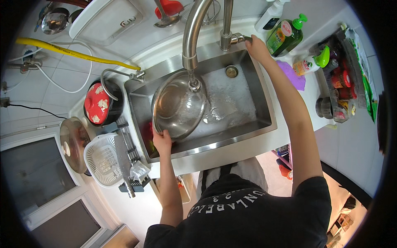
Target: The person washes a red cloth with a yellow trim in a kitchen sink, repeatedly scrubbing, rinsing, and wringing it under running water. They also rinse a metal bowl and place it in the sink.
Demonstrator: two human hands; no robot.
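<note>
My left hand (162,142) grips the near rim of a round stainless steel basin (178,107), which is tilted inside the steel sink (238,130). The curved metal faucet (189,55) ends above the basin, and water runs from its spout. My right hand (258,48) is on the faucet's side handle (240,38), to the right of its base; the fingers are partly hidden. Soapy water lies on the sink floor around the round drain (231,71). Something red and green is partly hidden in the sink's left end.
A red-lidded black pot (99,104), a white colander (104,159) and a cleaver (123,158) stand left of the sink. Right of it are a green soap bottle (283,37), a purple cloth (291,74), a spray bottle (310,65) and a rack of jars (336,80).
</note>
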